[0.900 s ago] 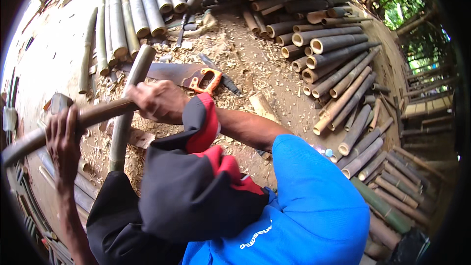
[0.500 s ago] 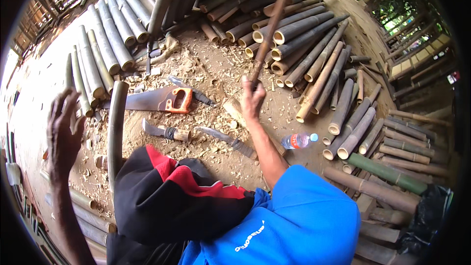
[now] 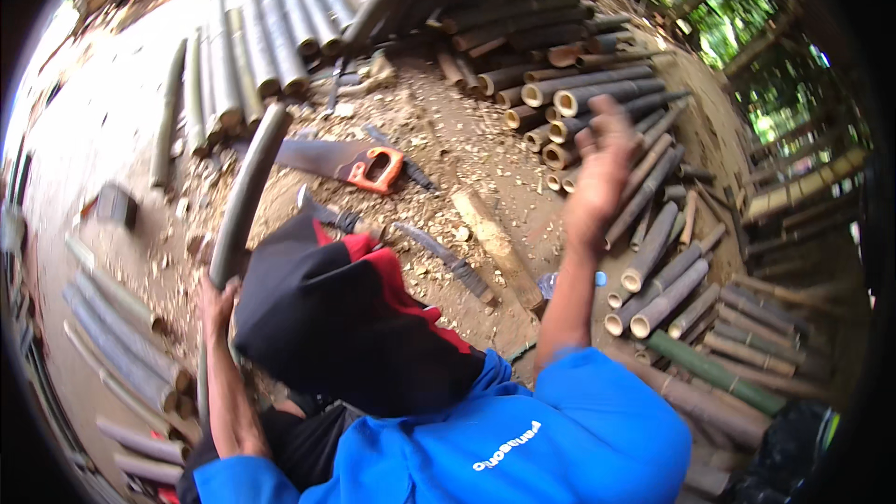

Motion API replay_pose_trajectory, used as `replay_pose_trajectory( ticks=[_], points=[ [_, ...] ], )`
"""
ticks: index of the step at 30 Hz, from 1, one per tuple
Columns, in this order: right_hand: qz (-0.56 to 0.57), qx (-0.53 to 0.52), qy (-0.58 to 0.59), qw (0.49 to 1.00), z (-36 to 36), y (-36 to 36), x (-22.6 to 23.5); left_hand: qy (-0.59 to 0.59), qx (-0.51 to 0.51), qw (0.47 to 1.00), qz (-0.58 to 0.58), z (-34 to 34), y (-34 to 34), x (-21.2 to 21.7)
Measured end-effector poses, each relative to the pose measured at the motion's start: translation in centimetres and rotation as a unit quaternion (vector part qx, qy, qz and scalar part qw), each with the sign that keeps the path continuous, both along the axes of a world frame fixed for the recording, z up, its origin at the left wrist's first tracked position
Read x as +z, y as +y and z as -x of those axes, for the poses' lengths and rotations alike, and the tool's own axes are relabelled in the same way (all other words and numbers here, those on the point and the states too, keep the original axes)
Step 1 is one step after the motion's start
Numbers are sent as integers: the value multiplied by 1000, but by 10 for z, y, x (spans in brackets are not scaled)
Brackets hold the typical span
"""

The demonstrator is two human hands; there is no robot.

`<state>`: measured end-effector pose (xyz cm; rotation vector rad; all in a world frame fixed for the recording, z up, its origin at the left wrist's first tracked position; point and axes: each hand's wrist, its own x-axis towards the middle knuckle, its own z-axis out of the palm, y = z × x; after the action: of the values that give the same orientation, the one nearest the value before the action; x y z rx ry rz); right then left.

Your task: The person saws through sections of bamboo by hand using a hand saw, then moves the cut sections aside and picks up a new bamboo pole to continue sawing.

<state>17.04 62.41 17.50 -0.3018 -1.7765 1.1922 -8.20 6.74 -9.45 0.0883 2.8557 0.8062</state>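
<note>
My left hand is closed around the lower part of an upright, slightly tilted bamboo pole beside my left knee. My right hand is raised at the right, blurred, its fingers apart and nothing visible in them. Behind it lie stacked bamboo pieces. On the chip-covered ground in front of me lie a handsaw with an orange handle, a knife with a dark-wrapped handle, and a second long knife. A pale split piece of wood lies to their right.
Cut bamboo lengths lie in rows at the far left, and a big pile stands at the far right. More pieces lie at the near left. A plastic bottle is partly hidden by my right forearm. A black bag sits at the lower right.
My left hand came down from the open air and took hold of the bamboo pole. The long thin stick is gone from my right hand, which moved right. The view has shifted.
</note>
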Motion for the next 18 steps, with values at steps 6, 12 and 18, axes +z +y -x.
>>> replay_pose_trajectory(
  ticks=[6, 12, 18],
  points=[
    [-176, 384, 152, 894, -18, -172, 147, -49, -39, 992, 108, 14, 39, 11],
    [-190, 484, 204, 829, -7, -247, 186, -54, 48, 993, 97, -5, 22, 25],
    [-199, 463, 236, 831, -15, -228, 208, -24, 56, 994, 91, -6, 30, 23]
  ],
)
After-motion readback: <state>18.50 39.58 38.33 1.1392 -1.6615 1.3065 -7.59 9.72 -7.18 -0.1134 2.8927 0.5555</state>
